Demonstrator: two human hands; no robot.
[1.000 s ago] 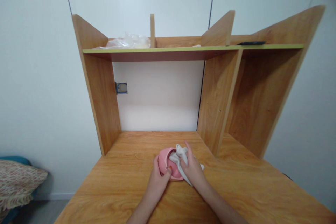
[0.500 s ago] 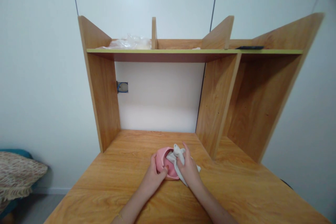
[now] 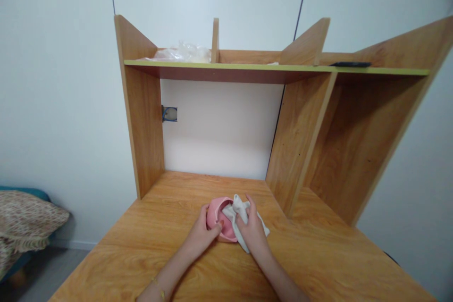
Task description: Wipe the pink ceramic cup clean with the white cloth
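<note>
A pink bowl (image 3: 213,211) is tipped on its side above the wooden desk, its hollow facing right. My left hand (image 3: 204,229) grips it from the left, with the thumb over the near rim and the fingers behind the wall. In my right hand (image 3: 253,227) is a pale grey-white cloth (image 3: 240,206), bunched between thumb and fingers. Part of the cloth reaches into the bowl's mouth, and a loose end hangs down in front. Whether the bowl touches the desk is hard to make out.
Around the hands spreads the wooden desktop (image 3: 148,240). Behind it rises a shelf unit (image 3: 293,137) with upright dividers. Clear plastic bags (image 3: 187,52) and a flat black object (image 3: 350,64) lie on the upper shelf. At far left is a patterned fringed cover (image 3: 28,217).
The camera view has turned slightly, so the shelf unit appears further right. Both hands keep their hold on the bowl and the cloth, with barely any shift between them.
</note>
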